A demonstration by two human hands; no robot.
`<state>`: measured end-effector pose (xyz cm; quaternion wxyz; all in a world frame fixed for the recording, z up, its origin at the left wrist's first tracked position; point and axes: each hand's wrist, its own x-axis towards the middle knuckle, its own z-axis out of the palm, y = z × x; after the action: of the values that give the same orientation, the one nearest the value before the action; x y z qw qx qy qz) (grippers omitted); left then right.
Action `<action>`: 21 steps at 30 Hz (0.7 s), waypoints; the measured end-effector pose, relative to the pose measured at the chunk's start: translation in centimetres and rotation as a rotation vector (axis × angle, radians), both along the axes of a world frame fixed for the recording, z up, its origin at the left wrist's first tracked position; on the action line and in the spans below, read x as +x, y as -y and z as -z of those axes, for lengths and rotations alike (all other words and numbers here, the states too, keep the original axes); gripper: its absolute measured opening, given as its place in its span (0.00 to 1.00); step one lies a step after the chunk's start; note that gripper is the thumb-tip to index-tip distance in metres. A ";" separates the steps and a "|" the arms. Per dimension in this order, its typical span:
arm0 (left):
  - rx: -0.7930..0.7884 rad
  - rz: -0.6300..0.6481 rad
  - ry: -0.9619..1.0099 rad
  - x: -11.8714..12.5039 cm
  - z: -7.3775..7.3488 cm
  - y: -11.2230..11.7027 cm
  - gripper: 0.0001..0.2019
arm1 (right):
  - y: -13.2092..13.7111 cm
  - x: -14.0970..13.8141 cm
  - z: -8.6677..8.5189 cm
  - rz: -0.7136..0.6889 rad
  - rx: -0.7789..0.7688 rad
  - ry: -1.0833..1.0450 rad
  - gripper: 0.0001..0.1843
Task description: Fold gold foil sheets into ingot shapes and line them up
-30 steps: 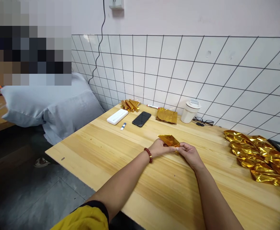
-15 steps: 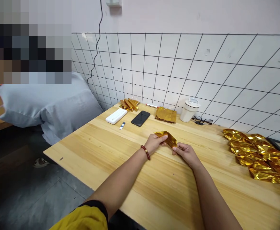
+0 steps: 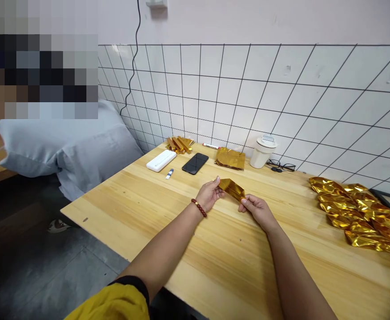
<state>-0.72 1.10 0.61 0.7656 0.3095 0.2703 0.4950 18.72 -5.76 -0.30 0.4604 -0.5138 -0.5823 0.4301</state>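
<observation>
While the left hand [image 3: 209,194] pinches one end of the gold foil piece [image 3: 232,189], the right hand [image 3: 256,209] apparently grips the other.

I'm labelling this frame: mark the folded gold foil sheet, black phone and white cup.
Folded gold foil sheet [image 3: 233,189], head view, middle of its top face.
Black phone [image 3: 195,163], head view, screen centre.
White cup [image 3: 260,155], head view, side wall.

Home bedroom w/ craft table [image 3: 215,249]; pillow [image 3: 64,142]; tiled wall [image 3: 281,102]

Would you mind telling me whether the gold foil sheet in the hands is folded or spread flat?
Folded: the gold foil sheet forms a narrow, creased strip held at its ends by the left hand and right hand.
</observation>
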 end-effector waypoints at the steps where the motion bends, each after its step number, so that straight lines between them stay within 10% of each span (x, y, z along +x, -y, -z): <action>1: 0.022 -0.002 -0.019 0.1 0.0 0.1 0.19 | 0.0 0.1 0.0 0.006 0.005 -0.010 0.28; 9: 0.385 0.195 -0.302 1.4 0.5 1.7 0.22 | 0.2 0.1 -0.2 0.007 -0.010 -0.019 0.26; 21: 0.058 -0.060 -0.056 0.5 0.2 0.2 0.22 | 0.1 0.2 -0.3 0.033 -0.031 -0.023 0.27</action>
<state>-0.24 0.91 0.37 0.7331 0.3370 0.2865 0.5166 18.88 -5.86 -0.04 0.4661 -0.5253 -0.5617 0.4374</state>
